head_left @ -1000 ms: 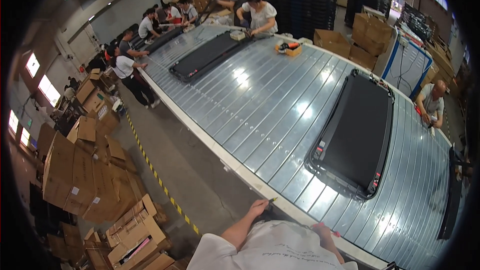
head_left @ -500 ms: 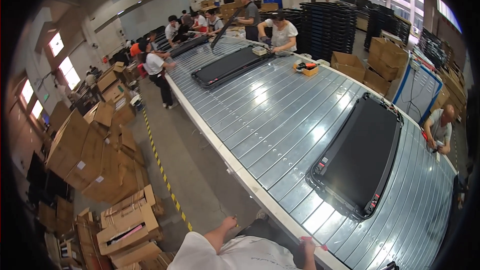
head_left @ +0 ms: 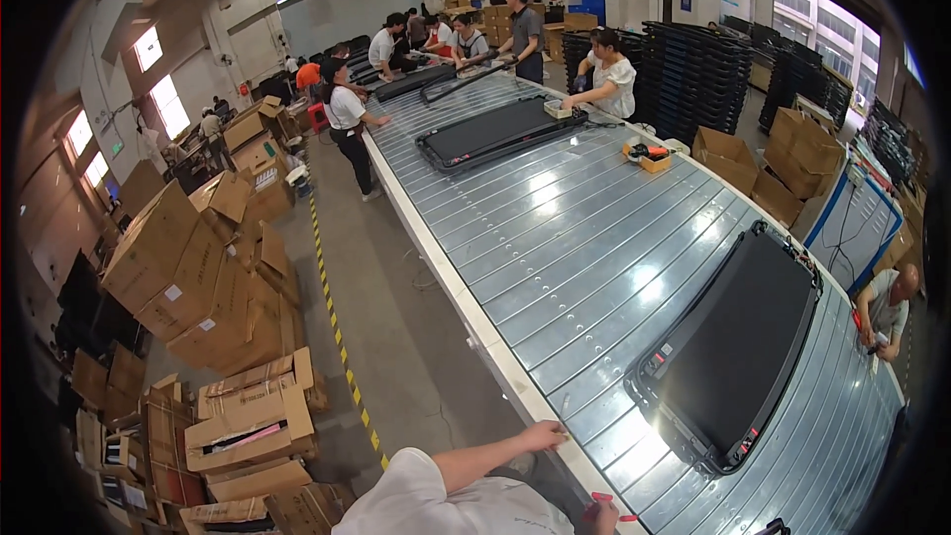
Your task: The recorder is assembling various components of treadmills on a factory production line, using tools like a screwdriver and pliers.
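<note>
My left hand (head_left: 544, 436) is stretched out to the white edge of the long table. Its fingers are drawn together at the fingertips, and whatever they pinch is too small to make out. Lower down, my right hand (head_left: 600, 515) is closed beside the same edge. Bright red parts (head_left: 601, 496) of a small object stick out on both sides of its fingers; the rest is hidden in the grip. The closest large thing is a black framed panel (head_left: 738, 347) with a dark sheet, lying on the slatted metal tabletop (head_left: 535, 287) to the right of my hands.
A second dark panel (head_left: 495, 132) lies farther up the table, near a yellow bin (head_left: 649, 155) with tools. Several people work around the far end; another person (head_left: 882, 312) is at the right edge. Cardboard boxes (head_left: 228, 287) crowd the left, beyond a yellow-black floor line (head_left: 337, 327).
My left hand has swung from beside my body, over the floor, rightward and forward to the table edge. My right hand still grips the red object by the edge. The view has shifted slightly.
</note>
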The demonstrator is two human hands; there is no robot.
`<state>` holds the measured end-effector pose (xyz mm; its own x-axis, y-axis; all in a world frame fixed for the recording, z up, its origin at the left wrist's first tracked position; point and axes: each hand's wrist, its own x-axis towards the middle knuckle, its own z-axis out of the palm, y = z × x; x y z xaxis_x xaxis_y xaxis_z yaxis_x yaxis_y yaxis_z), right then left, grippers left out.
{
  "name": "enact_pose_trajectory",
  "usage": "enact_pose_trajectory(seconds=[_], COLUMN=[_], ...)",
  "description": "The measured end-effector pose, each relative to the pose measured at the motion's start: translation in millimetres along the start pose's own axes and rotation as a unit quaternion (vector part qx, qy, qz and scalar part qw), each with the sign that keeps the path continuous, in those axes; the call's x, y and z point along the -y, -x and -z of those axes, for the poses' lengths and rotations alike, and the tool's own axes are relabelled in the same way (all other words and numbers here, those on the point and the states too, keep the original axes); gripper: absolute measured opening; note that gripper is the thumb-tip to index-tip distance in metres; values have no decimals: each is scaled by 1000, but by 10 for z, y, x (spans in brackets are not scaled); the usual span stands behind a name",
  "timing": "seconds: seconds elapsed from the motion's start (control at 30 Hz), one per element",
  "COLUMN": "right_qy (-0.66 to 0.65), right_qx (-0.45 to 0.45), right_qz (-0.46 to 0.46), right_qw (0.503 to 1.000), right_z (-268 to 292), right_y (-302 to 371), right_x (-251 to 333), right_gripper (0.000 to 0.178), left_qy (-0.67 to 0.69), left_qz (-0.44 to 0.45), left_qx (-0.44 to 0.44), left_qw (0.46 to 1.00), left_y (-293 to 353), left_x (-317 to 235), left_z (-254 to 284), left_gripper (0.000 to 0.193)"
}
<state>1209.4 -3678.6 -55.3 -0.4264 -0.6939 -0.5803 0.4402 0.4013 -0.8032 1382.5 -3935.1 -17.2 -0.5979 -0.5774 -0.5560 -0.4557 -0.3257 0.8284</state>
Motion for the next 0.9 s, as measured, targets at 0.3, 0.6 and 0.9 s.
enact_pose_trajectory(seconds=[0.3,0.6,0.9], right_qy=[143,295,340], right_qx=[57,87,77], right_qz=[-2,-1,14], right_qw=[988,951,937], right_z=[-1001,-1559,-2122], right_y=[-554,-778,-702], right_x=[815,1034,1393], right_gripper=[24,18,23], left_qy=[-137,-121,-103], left_qz=[-82,-100,-148], left_qx=[184,153,99], left_qw=[970,976,979], left_y=[-175,-304,-481], left_x=[-519,-426,-357], left_z=[-151,337,772], left_gripper=[25,23,26])
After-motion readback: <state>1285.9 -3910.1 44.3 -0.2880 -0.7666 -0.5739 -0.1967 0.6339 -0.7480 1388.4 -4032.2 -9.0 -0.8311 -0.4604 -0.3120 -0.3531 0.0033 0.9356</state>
